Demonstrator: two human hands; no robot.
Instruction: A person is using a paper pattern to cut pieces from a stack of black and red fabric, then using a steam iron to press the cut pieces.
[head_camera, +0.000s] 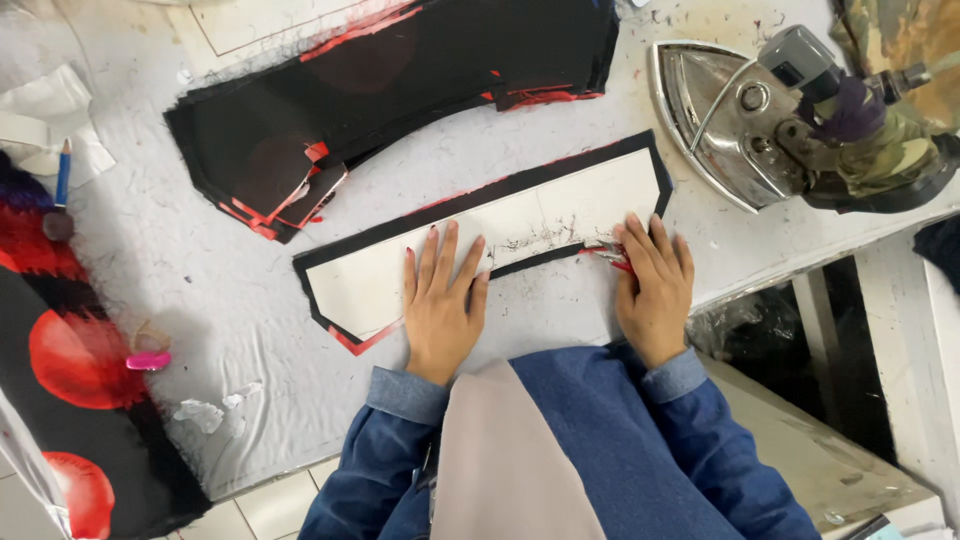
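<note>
- Sleeves of blue denim come in from the bottom edge, with both hands flat on the work.
- Left hand (440, 305) lies palm down, fingers spread, its grip released, pressing the near edge of a white stiffener piece (500, 235) that sits on a black fabric strip (480, 205).
- Right hand (655, 285) rests just beside it, grip also released, fingertips on the strip's lower hem where a frayed red edge (605, 255) shows.
- Strip runs slantwise across the white counter (230, 300), its black border showing all round the stiffener, with angled corners at both ends.
- Bare counter lies left of the left hand, towards a pink clip (148, 360) and red-and-black cloth (70, 370) at the left edge.
- Counter's right edge drops off just beside the right hand.
- Farther off, a stack of black cut pieces (400, 80) lies well apart from the strip.
- Metal iron (745, 125) stands at the far right, near the strip's end but apart from it.
- Blue pencil (63, 170) lies at the far left.
</note>
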